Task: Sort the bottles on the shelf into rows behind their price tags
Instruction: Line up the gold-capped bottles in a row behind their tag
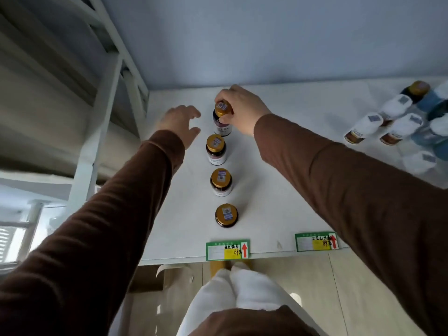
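Note:
A row of dark bottles with gold caps runs back from the left green price tag (228, 249) on the white shelf (278, 190). My right hand (242, 110) grips the gold cap of the rearmost bottle (222, 122), which stands on the shelf. Three more gold-capped bottles (216, 149), (220, 181), (226, 215) stand in line in front of it. My left hand (180, 122) hovers just left of the row's back end, fingers spread and holding nothing. A second green price tag (316, 241) sits further right with no bottles behind it.
A mixed cluster of white-capped bottles (397, 122), a gold-capped one (417, 89) and blue-toned ones (434, 139) crowds the shelf's far right. A white shelf frame post (97, 132) stands at the left. The blue-grey back wall (266, 44) closes the shelf behind.

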A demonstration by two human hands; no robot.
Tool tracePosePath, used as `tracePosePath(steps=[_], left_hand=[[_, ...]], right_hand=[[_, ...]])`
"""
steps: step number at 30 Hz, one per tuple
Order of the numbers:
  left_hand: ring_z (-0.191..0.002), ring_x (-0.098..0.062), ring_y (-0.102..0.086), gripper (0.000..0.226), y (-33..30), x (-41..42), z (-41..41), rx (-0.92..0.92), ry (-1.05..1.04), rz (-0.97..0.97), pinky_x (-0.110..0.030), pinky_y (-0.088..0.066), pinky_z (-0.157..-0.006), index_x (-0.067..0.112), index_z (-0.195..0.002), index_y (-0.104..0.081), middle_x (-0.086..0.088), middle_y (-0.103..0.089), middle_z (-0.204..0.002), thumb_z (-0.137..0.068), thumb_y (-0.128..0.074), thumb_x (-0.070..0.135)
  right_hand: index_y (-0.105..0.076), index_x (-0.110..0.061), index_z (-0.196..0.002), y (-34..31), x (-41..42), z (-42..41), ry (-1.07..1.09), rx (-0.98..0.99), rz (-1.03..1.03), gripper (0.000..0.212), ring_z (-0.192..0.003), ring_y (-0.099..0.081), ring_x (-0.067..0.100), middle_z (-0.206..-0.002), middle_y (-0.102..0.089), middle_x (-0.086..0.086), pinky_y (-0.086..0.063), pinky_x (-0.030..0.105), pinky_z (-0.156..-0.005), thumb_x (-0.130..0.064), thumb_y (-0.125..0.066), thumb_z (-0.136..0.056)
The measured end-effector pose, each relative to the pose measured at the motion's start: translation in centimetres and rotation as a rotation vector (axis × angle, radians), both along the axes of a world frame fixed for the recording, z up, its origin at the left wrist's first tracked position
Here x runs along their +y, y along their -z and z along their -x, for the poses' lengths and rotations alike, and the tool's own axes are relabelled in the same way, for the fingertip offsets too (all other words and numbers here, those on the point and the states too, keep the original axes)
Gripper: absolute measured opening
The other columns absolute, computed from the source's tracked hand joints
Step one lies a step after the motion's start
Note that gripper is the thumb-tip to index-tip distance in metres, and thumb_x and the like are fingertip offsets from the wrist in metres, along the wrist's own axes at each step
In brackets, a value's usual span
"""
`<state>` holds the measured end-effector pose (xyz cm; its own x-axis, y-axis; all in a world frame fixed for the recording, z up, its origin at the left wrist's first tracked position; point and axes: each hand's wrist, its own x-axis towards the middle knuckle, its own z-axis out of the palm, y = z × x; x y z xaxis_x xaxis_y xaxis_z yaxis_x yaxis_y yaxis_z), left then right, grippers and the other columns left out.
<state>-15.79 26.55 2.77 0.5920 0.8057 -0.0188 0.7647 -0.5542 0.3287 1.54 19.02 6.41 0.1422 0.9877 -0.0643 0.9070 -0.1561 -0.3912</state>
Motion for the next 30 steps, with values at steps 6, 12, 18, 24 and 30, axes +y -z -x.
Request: tracePosePath(steps=[6, 12, 18, 24, 30], left_hand=[[-0.110, -0.024, -0.055, 0.035, 2.4, 1.8, 0.5, 0.000, -0.042, 0.070, -0.036, -0.045, -0.094, 0.022, -0.122, -0.057, -0.005, -0.062, -0.119, -0.088, -0.063, 0.027], [-0.110, -0.022, -0.056, 0.036, 3.4, 2.1, 0.4, 0.011, -0.086, 0.087, -0.033, -0.046, -0.091, 0.023, -0.123, -0.057, -0.002, -0.062, -0.122, -0.088, -0.065, 0.028], [-0.110, -0.025, -0.055, 0.032, 1.8, 1.9, 0.1, -0.051, -0.069, 0.043, -0.037, -0.047, -0.094, 0.020, -0.122, -0.058, -0.006, -0.060, -0.122, -0.090, -0.062, 0.023], [-0.102, -0.026, -0.057, 0.026, -3.0, -1.2, -3.1, -0.252, 0.026, -0.067, -0.033, -0.045, -0.085, 0.021, -0.112, -0.062, -0.005, -0.062, -0.113, -0.087, -0.063, 0.022], [-0.107, -0.024, -0.057, 0.031, -5.1, -8.1, -10.0, -0.274, 0.206, -0.011, -0.032, -0.041, -0.086, 0.019, -0.113, -0.061, -0.006, -0.061, -0.114, -0.084, -0.067, 0.027]], right_hand=[[-0.054, -0.019, -0.127, 2.3, 2.5, 1.1, -0.025, 0.012, 0.049, 0.040, -0.110, -0.055, 0.026, -0.123, -0.052, 0.006, -0.045, 0.035, -0.092, -0.024, -0.066, -0.089], [-0.054, -0.019, -0.126, 3.3, 3.1, 1.3, -0.058, 0.000, 0.044, 0.041, -0.106, -0.056, 0.028, -0.121, -0.052, 0.007, -0.043, 0.033, -0.084, -0.022, -0.067, -0.087], [-0.039, -0.023, -0.145, 2.4, 1.8, 1.1, 0.002, 0.080, 0.079, 0.063, -0.113, -0.055, 0.025, -0.137, -0.046, 0.007, -0.044, 0.032, -0.093, -0.024, -0.067, -0.088], [-0.053, -0.021, -0.132, 0.7, -5.3, -1.5, 0.231, 0.177, -0.161, 0.041, -0.094, -0.058, 0.016, -0.121, -0.054, 0.002, -0.043, 0.024, -0.082, -0.024, -0.060, -0.092], [-0.063, -0.020, -0.112, -1.4, -13.9, -7.3, 0.334, 0.111, -0.208, 0.021, -0.086, -0.059, 0.015, -0.105, -0.062, -0.002, -0.047, 0.030, -0.084, -0.024, -0.061, -0.092]])
